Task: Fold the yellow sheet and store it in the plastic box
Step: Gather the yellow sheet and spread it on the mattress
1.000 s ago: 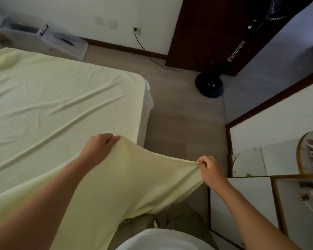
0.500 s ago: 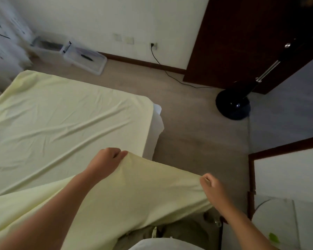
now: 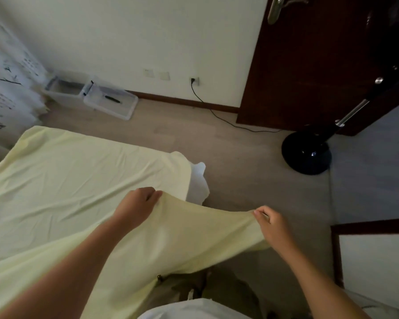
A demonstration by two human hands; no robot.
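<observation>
Bedroom floor w/ plastic box [image 3: 65, 88] by wall, both hands outstretched, left hand [image 3: 137, 207] & right hand [image 3: 271, 225] pinching yellow sheet [image 3: 78, 180] edge

Both bare arms reach forward from the bottom of the frame: the left forearm [image 3: 62, 279] comes up from the lower left corner and the right forearm [image 3: 320, 279] from the lower right. The left hand [image 3: 138, 203], seen from the back, has its fingers curled under and grips a raised edge of the yellow sheet [image 3: 78, 180]. The right hand [image 3: 271, 223], well apart from the left and nearer the body, pinches the same edge between thumb and curled fingers. The cloth stretches between the two hands. Both wrists look roughly straight.
</observation>
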